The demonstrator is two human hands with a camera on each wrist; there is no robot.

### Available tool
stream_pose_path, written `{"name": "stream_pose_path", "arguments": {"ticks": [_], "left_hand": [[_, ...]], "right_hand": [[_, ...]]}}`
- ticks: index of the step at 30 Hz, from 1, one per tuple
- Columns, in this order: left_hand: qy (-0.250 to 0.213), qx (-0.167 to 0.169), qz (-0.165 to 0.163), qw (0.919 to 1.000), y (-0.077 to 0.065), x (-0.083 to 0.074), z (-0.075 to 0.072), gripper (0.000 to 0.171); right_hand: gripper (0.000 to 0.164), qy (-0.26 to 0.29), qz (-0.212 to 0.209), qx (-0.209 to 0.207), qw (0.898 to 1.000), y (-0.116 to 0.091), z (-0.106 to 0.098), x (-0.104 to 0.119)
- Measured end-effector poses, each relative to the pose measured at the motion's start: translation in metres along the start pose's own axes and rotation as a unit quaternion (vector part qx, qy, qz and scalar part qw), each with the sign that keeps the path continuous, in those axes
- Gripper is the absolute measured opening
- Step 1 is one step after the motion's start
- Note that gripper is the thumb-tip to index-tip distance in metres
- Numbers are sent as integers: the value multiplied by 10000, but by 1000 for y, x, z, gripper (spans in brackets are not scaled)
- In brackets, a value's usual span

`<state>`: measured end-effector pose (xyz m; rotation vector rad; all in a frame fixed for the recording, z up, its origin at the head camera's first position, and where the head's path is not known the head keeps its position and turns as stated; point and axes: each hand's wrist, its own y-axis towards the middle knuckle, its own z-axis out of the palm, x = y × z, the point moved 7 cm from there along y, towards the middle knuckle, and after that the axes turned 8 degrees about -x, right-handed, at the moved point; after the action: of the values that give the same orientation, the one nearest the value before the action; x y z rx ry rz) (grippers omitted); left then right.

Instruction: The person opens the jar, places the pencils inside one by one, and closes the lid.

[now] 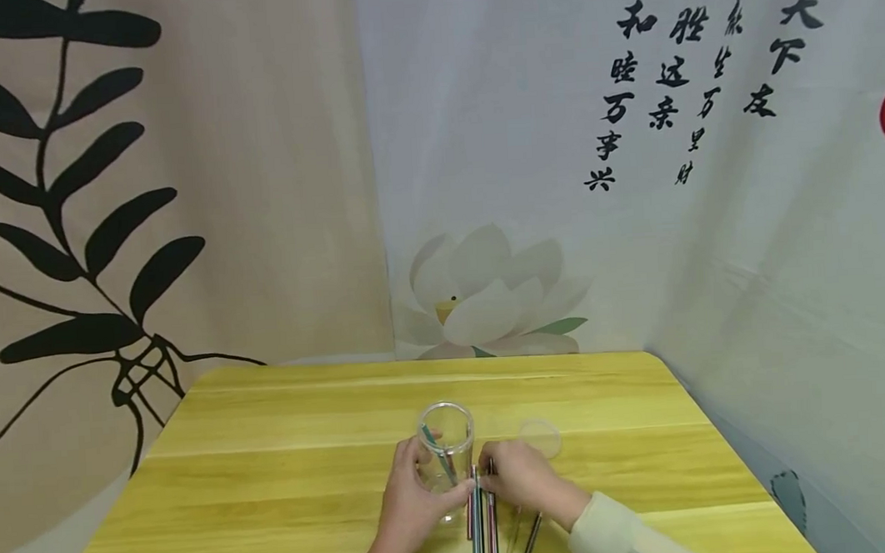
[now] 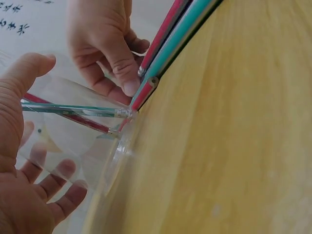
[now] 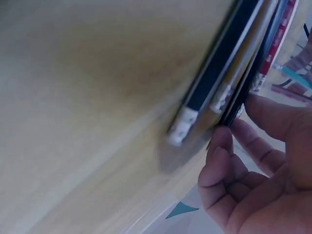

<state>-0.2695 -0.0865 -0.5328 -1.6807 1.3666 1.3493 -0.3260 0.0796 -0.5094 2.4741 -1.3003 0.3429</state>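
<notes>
Pencils look only partly sorted: at least two, a teal pencil (image 2: 73, 107) and a red pencil (image 2: 92, 124), lean inside your clear cup (image 1: 460, 471), which stands upright on the desk (image 1: 273, 486). Judging by the loose pencils (image 1: 477, 529) lying beside it, near your side of the desk, most of the work remains. Your left hand (image 1: 412, 495) is curved loosely round the cup, fingers spread behind its wall. Your right hand (image 1: 524, 473) is nearly closed, thumb and fingers pinching the end of a dark pencil (image 3: 257, 63) in that row. Just beyond it lies a clear disc (image 1: 541, 438).
</notes>
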Motion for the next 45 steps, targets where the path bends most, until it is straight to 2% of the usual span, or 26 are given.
{"name": "stream_pose_path", "arguments": {"ticks": [5,11,14,21,25,28,30,33,37,39,42,45], "left_hand": [[-19,30,13,10000,1,-2,1,80],[45,-5,5,10000,0,-2,1,81],[74,-1,-15,10000,0,-1,1,81],[48,28,-34,10000,0,0,1,80],[25,32,-15,10000,0,-1,1,80],[34,30,-17,10000,-1,-1,2,80],[43,29,-21,10000,-1,-1,2,81],[36,17,-14,10000,-1,-1,1,81],[16,-26,24,10000,0,-1,0,81],[4,-26,30,10000,0,-1,0,81],[-15,-10,-1,10000,0,1,1,81],[-47,13,-54,10000,0,3,1,81]], "right_hand": [[25,112,187,167,9996,3,-2,-10],[37,377,783,287,9958,1,-3,-25],[39,268,984,260,9944,0,-5,-27],[34,-366,881,-193,9953,1,-6,-25],[31,-474,840,-341,9948,2,-6,-26],[38,-376,875,-336,9949,1,-5,-28],[44,-419,780,-416,9952,0,-7,-27],[54,-724,369,-797,9935,1,-19,-19],[62,-946,-375,-1551,9826,2,-47,4],[64,-828,-627,-1840,9774,1,-63,15],[61,-630,-974,-2325,9656,-4,-88,30],[55,-337,-1456,-2932,9443,-10,-116,43]]}}
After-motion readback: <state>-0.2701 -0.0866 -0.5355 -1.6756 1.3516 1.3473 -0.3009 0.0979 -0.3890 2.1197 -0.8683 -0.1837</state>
